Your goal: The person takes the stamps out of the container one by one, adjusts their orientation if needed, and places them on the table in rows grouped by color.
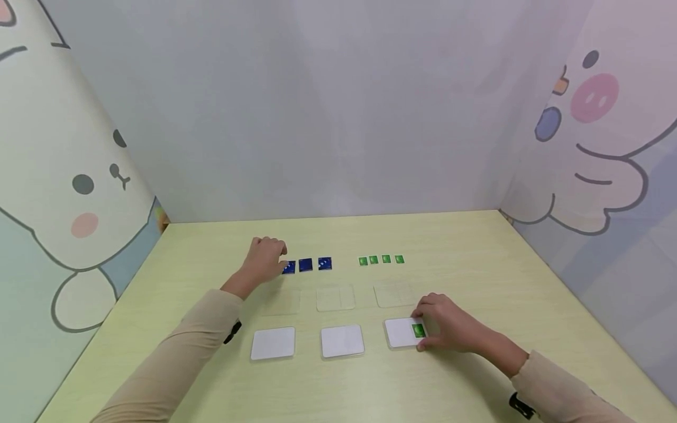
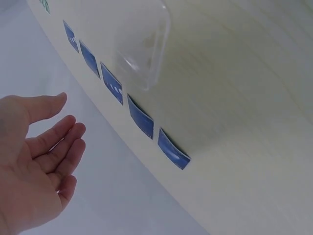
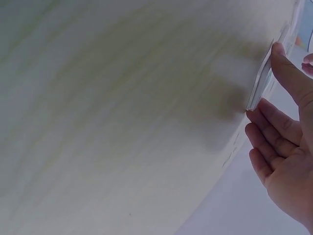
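Note:
My left hand (image 1: 264, 258) hovers over the left end of a row of small dark blue square cards (image 1: 305, 265). In the left wrist view its fingers are loosely bent, with nothing between them, beside several blue squares (image 2: 140, 119). With thumb and fingers at its right side, my right hand (image 1: 449, 325) holds a thick white card (image 1: 399, 333) on the table. A small green square (image 1: 418, 331) lies on that card's right part. In the right wrist view, the thumb and fingertips touch the edges of the white card (image 3: 261, 81).
Two more white cards (image 1: 272, 343) (image 1: 342, 341) lie left of the held one. Behind them are three clear plastic boxes or lids (image 1: 335, 298). Several small green squares (image 1: 386, 259) form a row farther back on the pale wooden table (image 1: 211, 364). Printed cloth walls surround it.

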Motion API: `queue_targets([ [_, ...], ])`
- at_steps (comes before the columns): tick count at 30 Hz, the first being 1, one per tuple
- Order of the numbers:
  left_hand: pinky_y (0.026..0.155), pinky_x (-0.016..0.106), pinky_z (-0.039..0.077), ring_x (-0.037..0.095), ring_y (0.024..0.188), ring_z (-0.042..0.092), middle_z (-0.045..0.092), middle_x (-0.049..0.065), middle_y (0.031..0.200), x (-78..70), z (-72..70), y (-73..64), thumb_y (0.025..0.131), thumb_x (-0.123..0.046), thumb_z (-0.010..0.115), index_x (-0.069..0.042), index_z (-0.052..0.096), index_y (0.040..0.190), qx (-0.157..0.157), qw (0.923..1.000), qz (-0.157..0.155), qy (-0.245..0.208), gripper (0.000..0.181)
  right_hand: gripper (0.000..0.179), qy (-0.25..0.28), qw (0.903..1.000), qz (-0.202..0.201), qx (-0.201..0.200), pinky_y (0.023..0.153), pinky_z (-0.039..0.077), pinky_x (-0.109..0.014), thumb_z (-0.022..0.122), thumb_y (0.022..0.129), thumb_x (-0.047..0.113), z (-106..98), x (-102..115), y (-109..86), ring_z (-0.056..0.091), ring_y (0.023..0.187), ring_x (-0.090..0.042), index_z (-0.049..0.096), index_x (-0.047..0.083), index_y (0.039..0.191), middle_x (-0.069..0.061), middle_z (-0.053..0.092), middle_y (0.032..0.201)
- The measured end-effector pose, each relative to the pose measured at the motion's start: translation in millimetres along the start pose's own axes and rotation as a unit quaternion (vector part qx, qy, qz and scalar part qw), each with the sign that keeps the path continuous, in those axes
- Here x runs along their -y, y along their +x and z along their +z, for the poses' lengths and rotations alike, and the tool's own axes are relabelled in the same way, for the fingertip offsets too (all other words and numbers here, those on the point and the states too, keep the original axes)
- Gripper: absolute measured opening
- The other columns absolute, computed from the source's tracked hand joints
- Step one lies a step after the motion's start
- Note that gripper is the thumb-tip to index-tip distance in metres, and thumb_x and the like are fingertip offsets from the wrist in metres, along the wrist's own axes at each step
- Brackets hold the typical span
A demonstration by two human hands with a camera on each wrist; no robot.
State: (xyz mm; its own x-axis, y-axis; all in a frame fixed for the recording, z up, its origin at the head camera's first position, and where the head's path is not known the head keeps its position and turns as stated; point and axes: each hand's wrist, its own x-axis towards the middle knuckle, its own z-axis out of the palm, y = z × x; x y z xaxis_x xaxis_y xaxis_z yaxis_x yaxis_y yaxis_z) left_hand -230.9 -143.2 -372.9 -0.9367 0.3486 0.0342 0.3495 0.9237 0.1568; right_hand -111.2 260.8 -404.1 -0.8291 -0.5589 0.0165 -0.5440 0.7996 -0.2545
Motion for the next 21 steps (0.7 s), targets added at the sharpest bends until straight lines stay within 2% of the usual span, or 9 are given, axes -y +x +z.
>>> queue_targets([
  [6,0.099,0.051,0.037,0.031,0.102,0.059,0.068,0.012,0.104,-10.6,-1.9,1.4,0.091,-0.020,0.067,-0.001,0.065,0.109,-0.003,1.0000,0.007,-0.001,0.026,0.050,0.003,1.0000,-0.004,-0.008,0.090,0.049,-0.041,0.087,0.068,0.044,-0.3,-0.6,-0.2,0.056,0.098,-0.012,0.071,0.013,0.104,0.007,0.066,0.103],
  [21,0.104,0.050,0.037,0.028,0.104,0.058,0.069,0.011,0.107,-47.6,-5.0,1.9,0.091,-0.022,0.068,-0.004,0.066,0.110,-0.006,0.9993,0.037,-0.001,0.026,0.052,0.032,0.9992,-0.021,-0.011,0.087,0.047,-0.036,0.084,0.067,0.052,1.4,-10.0,1.9,0.052,0.093,-0.008,0.073,0.015,0.101,0.009,0.063,0.097],
])
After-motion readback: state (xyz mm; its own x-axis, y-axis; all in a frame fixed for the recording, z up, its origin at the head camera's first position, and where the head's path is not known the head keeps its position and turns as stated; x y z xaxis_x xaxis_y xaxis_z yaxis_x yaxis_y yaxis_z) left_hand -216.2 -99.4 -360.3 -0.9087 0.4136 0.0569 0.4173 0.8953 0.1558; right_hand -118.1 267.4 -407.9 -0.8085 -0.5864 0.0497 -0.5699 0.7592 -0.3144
